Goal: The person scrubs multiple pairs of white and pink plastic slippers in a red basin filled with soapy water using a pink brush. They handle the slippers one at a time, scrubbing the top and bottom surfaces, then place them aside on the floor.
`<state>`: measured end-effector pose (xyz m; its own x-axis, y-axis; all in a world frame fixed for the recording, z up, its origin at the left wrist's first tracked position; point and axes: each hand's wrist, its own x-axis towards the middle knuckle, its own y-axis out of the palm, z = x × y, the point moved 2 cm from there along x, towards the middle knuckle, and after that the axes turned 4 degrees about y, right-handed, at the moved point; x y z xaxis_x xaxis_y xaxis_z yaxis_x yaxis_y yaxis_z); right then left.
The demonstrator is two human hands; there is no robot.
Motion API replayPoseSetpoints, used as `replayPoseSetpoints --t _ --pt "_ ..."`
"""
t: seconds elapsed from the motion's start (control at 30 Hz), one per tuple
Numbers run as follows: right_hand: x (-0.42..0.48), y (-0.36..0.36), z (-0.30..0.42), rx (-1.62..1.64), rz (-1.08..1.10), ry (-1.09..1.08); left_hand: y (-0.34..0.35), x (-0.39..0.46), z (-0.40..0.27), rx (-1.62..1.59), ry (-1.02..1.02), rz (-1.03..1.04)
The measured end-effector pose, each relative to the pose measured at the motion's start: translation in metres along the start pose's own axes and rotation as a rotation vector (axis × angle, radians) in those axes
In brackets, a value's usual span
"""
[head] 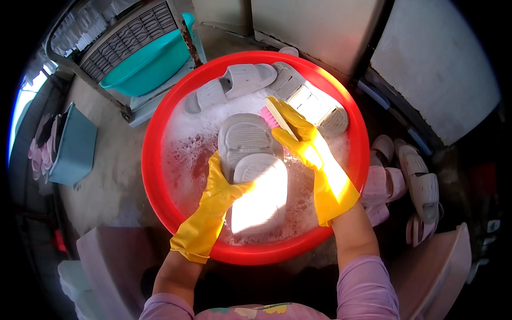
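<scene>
A red plastic basin (pixel 152 172) of foamy water stands in front of me. My left hand (pixel 220 184), in a yellow rubber glove, grips a grey slide sandal (pixel 258 196) over the basin, its thumb across the sandal. The sandal's lower part is washed out by sunlight. A second grey slide (pixel 246 134) with a ridged surface lies just beyond, partly behind it, touching my left fingers. Gloved in yellow too, my right hand (pixel 304 138) holds a scrub brush (pixel 271 117) with pink bristles, right of that second slide. More grey slides (pixel 248 80) rest along the basin's far side, some with soles up (pixel 320 108).
Pink slides (pixel 378 184) and grey slides (pixel 424 192) lie on the floor at right. A turquoise tub (pixel 148 66) sits on a rusty metal rack. At left stands a blue bin (pixel 76 148) with slippers. Pale metal cabinets (pixel 304 32) line the back; pink containers (pixel 108 260) flank me.
</scene>
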<state>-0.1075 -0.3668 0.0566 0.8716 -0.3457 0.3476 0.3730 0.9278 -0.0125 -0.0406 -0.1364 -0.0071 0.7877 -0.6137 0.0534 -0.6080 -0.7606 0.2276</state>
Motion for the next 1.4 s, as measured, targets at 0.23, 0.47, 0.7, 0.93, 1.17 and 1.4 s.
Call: replayPoseSetpoints --t 0.23,0.47,0.7,0.93,1.17,1.4 --pt "-0.007 0.014 0.015 -0.368 -0.117 -0.28 0.025 -0.004 -0.047 -0.046 0.11 -0.053" --pt "-0.004 0.057 0.049 -0.512 0.041 -0.476 0.057 -0.023 -0.031 -0.047 -0.108 -0.119" --pt "-0.028 0.001 -0.044 0.215 -0.059 0.308 0.02 -0.016 -0.021 0.885 -0.032 0.052" --pt "-0.089 0.023 -0.102 0.362 -0.232 0.821 0.023 -0.006 -0.058 0.959 0.165 0.075" --pt "-0.077 -0.016 -0.106 0.195 -0.185 0.759 0.039 -0.027 -0.056 1.269 0.703 0.354" --pt "-0.077 -0.006 -0.068 0.287 0.108 0.714 -0.02 -0.037 -0.082 1.042 0.379 -0.197"
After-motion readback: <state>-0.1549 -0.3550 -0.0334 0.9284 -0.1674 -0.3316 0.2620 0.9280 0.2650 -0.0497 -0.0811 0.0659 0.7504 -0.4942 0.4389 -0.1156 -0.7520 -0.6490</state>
